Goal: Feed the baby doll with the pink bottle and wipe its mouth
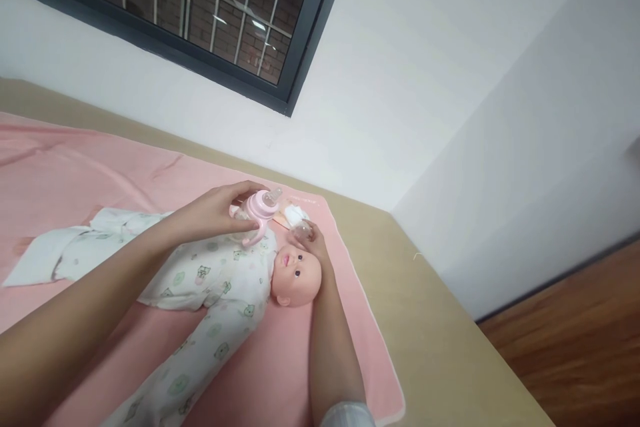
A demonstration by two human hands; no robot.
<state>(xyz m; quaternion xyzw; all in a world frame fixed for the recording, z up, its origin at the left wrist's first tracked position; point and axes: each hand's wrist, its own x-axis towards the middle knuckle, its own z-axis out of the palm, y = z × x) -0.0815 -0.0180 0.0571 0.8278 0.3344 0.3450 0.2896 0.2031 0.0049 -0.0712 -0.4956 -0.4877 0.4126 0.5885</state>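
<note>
A white wall (pixel 390 67) with a barred, dark-framed window (pixel 195 0) rises beyond a doll (pixel 215 267) in a printed suit, lying face up across a pink sheet (pixel 85 167) on a pale wood counter (pixel 420 287); a brown wood panel (pixel 575 340) stands well apart, past the doll's head. Two bare arms reach in around the doll, one across its body, the other rounding the crown of its head. The left hand (pixel 213 212) has its grip closed around a feeding bottle (pixel 261 207) above the doll's far shoulder, the teat bare and angled up toward the head end. Past the doll's head, the right hand (pixel 318 241) grasps what looks like a clear cap (pixel 301 231). The step in hand appears to be handling bottle and cap apart; a next move would call for a steady left grip and room for the right wrist, close against the doll's head. A small white item (pixel 295 215), too unclear to identify, lies beyond the doll's face, just beside the cap, and could crowd the fingers.
</note>
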